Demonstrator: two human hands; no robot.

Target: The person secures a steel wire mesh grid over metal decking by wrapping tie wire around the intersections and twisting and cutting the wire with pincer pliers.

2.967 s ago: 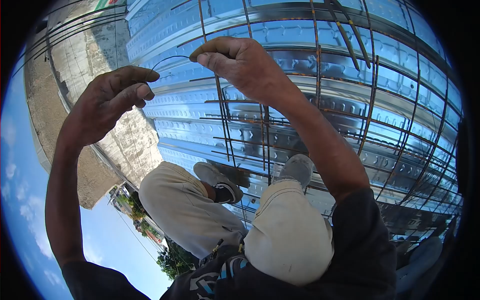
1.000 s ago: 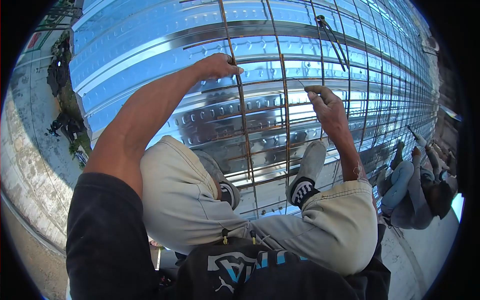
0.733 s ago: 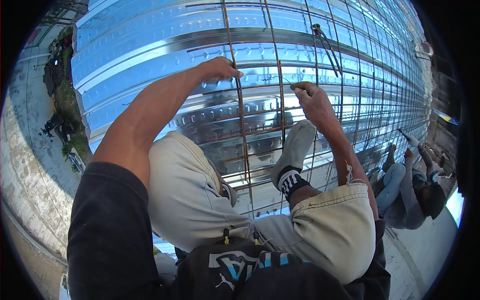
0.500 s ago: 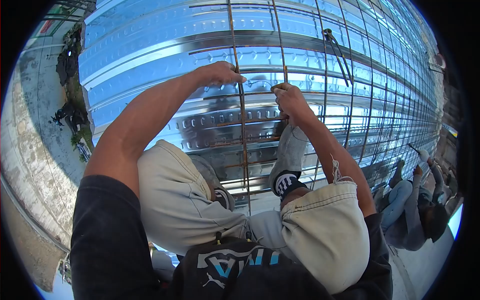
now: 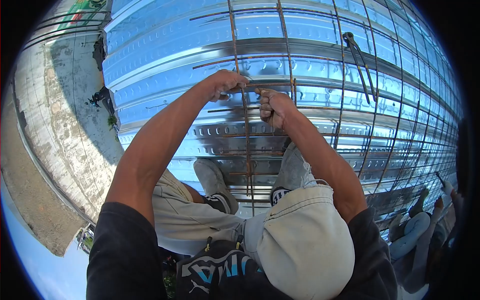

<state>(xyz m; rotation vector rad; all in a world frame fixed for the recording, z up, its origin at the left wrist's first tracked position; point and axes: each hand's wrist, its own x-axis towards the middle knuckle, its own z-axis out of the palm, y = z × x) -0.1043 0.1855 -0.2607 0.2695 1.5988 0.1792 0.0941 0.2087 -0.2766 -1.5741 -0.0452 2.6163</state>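
My left hand is curled at a crossing of rusty rebar, its thumb and fingertips pinched near the bar. A thin tie wire shows faintly at its fingertips; most of it is hidden. Just right of that crossing, my right hand is closed, thumb and forefinger pinching the wire's end below a crosswise bar. A small gap separates the two hands. Long-handled pincers lie on the rebar grid to the right, touched by neither hand.
Ribbed metal decking spreads under the rebar. My grey shoes stand on it. At left the deck edge drops to a concrete surface far below. Another person crouches at lower right, partly in shadow.
My right hand has moved left and closer to my left hand; the wire arc between them no longer shows. My view has shifted, and my right knee has swung inward.
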